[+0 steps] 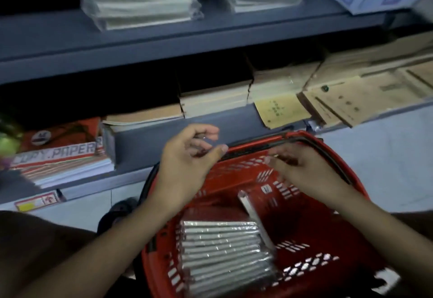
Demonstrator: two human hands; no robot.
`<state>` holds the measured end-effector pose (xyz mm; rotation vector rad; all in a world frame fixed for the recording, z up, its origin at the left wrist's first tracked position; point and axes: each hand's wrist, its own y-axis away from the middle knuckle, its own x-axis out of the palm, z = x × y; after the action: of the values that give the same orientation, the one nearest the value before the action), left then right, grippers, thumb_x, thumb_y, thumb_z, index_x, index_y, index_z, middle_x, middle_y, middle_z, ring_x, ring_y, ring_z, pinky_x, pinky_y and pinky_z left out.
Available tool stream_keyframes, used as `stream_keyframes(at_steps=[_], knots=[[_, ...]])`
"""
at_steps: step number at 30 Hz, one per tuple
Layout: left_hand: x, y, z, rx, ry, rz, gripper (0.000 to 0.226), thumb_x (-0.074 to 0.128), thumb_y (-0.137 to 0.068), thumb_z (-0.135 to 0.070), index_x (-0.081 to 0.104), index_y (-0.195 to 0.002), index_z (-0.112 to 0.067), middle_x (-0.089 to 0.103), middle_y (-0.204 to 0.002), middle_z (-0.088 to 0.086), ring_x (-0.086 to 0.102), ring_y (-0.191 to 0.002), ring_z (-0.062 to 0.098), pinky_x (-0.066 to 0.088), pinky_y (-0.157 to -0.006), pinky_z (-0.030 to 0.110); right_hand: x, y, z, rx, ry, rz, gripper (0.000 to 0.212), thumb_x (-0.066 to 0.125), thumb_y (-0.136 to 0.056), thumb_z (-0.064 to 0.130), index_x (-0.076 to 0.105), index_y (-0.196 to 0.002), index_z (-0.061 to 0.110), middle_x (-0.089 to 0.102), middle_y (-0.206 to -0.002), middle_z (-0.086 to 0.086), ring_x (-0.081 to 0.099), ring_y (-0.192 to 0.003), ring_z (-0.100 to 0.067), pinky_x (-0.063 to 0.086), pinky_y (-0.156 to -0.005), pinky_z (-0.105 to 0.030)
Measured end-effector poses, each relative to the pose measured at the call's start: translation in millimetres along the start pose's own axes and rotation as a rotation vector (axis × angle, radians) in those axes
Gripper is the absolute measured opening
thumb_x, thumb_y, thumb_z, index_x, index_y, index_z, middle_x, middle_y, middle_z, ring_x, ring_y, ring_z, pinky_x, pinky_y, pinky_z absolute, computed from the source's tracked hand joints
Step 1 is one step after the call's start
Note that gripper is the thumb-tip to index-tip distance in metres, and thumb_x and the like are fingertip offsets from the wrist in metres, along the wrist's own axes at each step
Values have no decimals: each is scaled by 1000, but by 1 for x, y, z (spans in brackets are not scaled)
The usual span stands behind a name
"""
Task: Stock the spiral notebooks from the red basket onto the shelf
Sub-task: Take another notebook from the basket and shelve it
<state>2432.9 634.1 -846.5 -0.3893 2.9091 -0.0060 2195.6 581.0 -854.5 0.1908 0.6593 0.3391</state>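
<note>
Both hands hover empty above the red plastic basket (328, 246): left hand (187, 154) loosely curled, right hand (302, 168) spread. A shrink-wrapped pack of spiral notebooks (225, 253) lies inside; next, apparently, grasp it for the grey metal shelf (210, 126).

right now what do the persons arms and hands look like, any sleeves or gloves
Both hands are bare, no gloves: left hand, right hand. The forearms are uncovered as far as the frame shows, with no sleeve cuff, watch or bracelet in view. The dim, blurred picture would hide any small ring.
</note>
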Motion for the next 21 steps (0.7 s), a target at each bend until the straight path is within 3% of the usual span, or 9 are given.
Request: stream_keyframes(at_steps=[4,7,10,11,12,14,16,19,21], knots=[[18,7,21,-134,-19,184,28,85,-76,-15,71,-96,-29,73,-94,-5,67,-81,8,56,-80,23,21,4,-68,138,155,150,9,71,-91,31,71,-83,26,71,-74,5,66,-62,3,51,-62,-16],[27,5,31,-221,-64,250,27,84,-76,-12,70,-95,-26,74,-92,-3,66,-79,4,53,-79,17,40,6,-92,251,167,259,29,68,-90,42,73,-95,13,70,-74,0,70,-69,-19,56,-55,-30],[34,4,42,-257,-99,294,27,84,-76,-11,70,-93,-26,74,-91,-1,66,-78,3,51,-79,16,58,8,-105,282,198,317,76,51,-70,85,71,-92,15,69,-82,-4,66,-75,-19,50,-68,-29],[35,5,45,-263,-112,306,26,84,-76,-11,70,-93,-26,74,-90,-3,66,-78,1,50,-78,15,63,9,-108,276,237,378,81,42,-67,91,69,-87,18,68,-83,-3,63,-77,-17,46,-71,-27],[37,6,49,-267,-130,324,26,84,-77,-12,70,-92,-27,74,-89,-5,65,-77,-1,49,-77,13,66,11,-109,269,259,441,72,41,-76,85,70,-89,21,68,-86,-3,63,-81,-17,45,-73,-25],[38,9,53,-279,-165,363,24,84,-77,-15,70,-91,-28,73,-88,-9,63,-74,-8,47,-73,8,72,13,-110,305,143,482,38,54,-97,53,72,-96,20,72,-89,-1,67,-81,-14,50,-74,-18],[40,11,55,-298,-176,386,22,84,-78,-16,70,-93,-27,72,-89,-10,62,-73,-11,45,-71,5,75,16,-110,317,15,492,18,61,-98,33,66,-89,19,66,-81,6,61,-73,-6,52,-75,-21],[41,13,55,-323,-189,414,22,82,-80,-18,70,-96,-26,72,-91,-10,62,-75,-10,45,-69,4,72,15,-106,281,178,486,24,62,-95,45,65,-108,25,59,-86,16,53,-75,5,40,-64,-5],[42,14,57,-322,-236,437,25,81,-81,-23,67,-99,-31,71,-91,-12,62,-77,-7,46,-70,7,67,13,-98,206,339,433,30,62,-94,46,65,-113,23,59,-83,16,58,-74,2,34,-59,-2]])
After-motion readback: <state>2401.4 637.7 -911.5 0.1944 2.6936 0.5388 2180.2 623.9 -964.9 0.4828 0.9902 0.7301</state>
